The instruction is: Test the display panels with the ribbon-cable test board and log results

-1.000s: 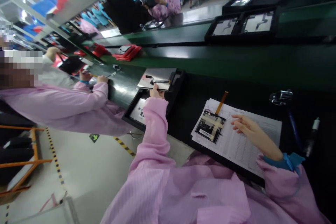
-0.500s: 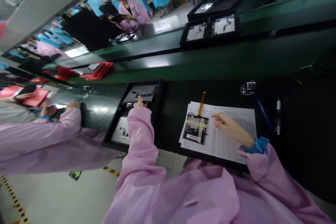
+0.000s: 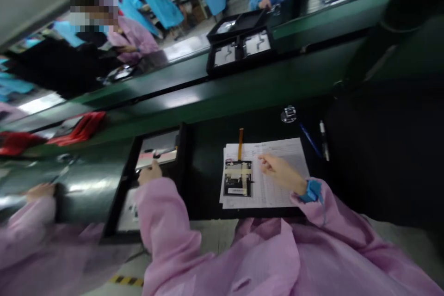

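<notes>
My left hand (image 3: 150, 173) reaches over a black two-compartment tray (image 3: 182, 157). Its fingers are closed at the near edge of a shiny flat panel (image 3: 159, 145) in the far compartment; the exact grip is partly hidden. A second pale panel (image 3: 129, 212) with a small dark cable lies in the near compartment, partly behind my sleeve. My right hand (image 3: 279, 171) hovers over printed sheets (image 3: 277, 196), fingers loosely bent and slightly apart, holding nothing visible. Left of it, a black electronic module (image 3: 237, 179) with pale tape and an orange flex cable (image 3: 240, 143) lies on the sheets.
A blue pen (image 3: 310, 139), a white-and-black pen (image 3: 324, 141) and a small metal fitting (image 3: 288, 114) lie right of the sheets. Further back are black trays with panels (image 3: 239, 53) and red pouches (image 3: 81, 128). A co-worker's arm (image 3: 38, 206) rests at left.
My view has shifted, moving the scene left in the picture. The far panel now shows a reddish reflection, and my left fingers are at its near edge. My right fingers are more bent.
</notes>
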The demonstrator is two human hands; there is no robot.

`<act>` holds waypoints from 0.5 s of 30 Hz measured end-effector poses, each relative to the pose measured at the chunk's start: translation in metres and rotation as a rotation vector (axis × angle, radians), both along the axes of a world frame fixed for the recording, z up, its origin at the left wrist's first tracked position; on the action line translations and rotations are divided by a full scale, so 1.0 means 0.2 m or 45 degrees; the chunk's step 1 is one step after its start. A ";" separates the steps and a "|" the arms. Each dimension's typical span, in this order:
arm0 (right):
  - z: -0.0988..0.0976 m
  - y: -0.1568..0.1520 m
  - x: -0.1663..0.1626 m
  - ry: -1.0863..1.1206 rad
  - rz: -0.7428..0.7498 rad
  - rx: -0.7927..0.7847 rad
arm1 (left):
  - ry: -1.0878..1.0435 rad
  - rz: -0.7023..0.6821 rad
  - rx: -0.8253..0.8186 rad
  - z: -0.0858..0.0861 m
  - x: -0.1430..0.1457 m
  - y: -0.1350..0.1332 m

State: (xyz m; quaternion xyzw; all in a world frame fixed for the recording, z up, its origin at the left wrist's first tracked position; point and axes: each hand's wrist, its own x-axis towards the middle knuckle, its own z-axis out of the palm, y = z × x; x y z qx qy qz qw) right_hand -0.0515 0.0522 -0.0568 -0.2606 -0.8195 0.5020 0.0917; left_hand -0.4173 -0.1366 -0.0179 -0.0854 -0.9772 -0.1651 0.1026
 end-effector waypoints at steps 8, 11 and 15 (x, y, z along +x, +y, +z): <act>0.44 -0.17 0.73 0.235 -0.064 0.346 | -0.350 -0.788 0.378 -0.08 0.65 0.21; 0.55 -0.04 1.13 0.163 -0.601 0.596 | -0.688 -1.183 0.363 -0.20 1.06 0.28; 0.50 0.33 1.61 -0.675 -1.551 0.709 | -1.058 -1.738 0.254 -0.36 1.50 0.32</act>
